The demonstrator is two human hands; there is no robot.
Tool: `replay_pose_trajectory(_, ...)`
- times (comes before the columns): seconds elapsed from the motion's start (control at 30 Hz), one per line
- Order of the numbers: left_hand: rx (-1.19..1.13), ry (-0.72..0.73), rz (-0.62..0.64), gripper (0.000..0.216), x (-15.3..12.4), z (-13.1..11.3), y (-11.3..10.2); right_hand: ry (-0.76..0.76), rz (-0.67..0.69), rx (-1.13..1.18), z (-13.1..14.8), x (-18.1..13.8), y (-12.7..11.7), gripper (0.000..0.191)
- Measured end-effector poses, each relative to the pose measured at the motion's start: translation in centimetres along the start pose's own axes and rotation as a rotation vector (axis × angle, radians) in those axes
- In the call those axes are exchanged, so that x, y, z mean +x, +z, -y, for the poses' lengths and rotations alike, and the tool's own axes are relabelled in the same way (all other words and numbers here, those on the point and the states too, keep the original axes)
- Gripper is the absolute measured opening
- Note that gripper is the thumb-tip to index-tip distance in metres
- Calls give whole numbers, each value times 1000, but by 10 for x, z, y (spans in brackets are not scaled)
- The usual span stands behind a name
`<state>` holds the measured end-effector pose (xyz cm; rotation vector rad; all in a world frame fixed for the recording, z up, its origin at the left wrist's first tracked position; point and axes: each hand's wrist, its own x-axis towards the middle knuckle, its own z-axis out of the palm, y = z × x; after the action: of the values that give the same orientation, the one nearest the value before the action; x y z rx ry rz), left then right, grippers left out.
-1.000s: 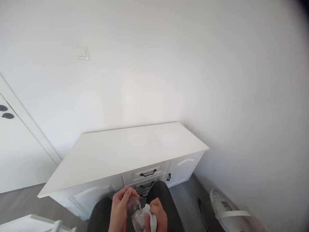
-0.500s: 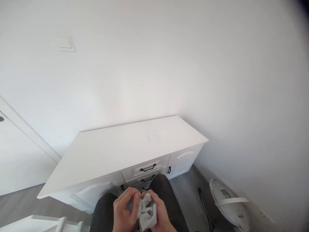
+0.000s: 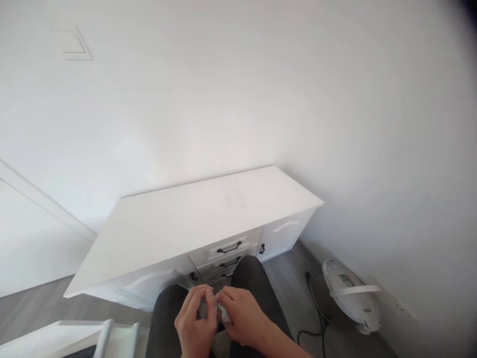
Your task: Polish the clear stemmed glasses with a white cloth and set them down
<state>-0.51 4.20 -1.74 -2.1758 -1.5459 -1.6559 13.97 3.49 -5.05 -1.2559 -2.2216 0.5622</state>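
Above my lap, both hands are close together with curled fingers. My left hand (image 3: 196, 320) is pinched on the edge of a crumpled whitish cloth (image 3: 225, 315). From the other side, my right hand (image 3: 242, 313) closes over the cloth and hides most of it, so only small pale folds show between the fingers. Whether it is cloth or tissue is hard to make out. Just beyond my knees stands a white cabinet (image 3: 160, 233) with black handles, and faint grey smudges (image 3: 234, 197) mark its top.
At the right, a white rice cooker (image 3: 352, 293) with a raised handle sits on the grey floor, its black cable (image 3: 313, 332) beside it. White furniture with rails (image 3: 106, 338) stands at lower left. A switch plate (image 3: 76, 44) is on the wall behind.
My right hand has turned over and now covers the cloth, which showed plainly before. The view has shifted slightly, so the cabinet and rice cooker sit higher in the picture.
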Motion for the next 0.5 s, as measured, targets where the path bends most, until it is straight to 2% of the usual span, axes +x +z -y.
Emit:
replay_pose_trajectory(0.1, -117, 27, 98, 15, -2, -6, 3, 36, -100, -69, -18, 4, 9, 20)
replay_pose_trajectory(0.17, -181, -7, 159, 22, 1, -5, 1, 86, -164, -63, -41, 14, 6, 23)
replay_pose_trajectory(0.23, -183, -108, 168, 30, 5, 1, -5, 155, -236, -37, -74, 33, -10, 30)
replay_pose_trajectory(0.27, -171, -155, 164, 27, 7, 5, -9, 208, -289, -21, -94, 44, -20, 33)
replay_pose_trajectory(0.37, -147, -225, 183, 17, 8, 20, -20, 369, -416, -10, -154, 82, -57, 23)
replay_pose_trajectory(0.5, -159, -316, 185, 21, -4, 37, -27, 472, -444, -31, -208, 121, -88, 24)
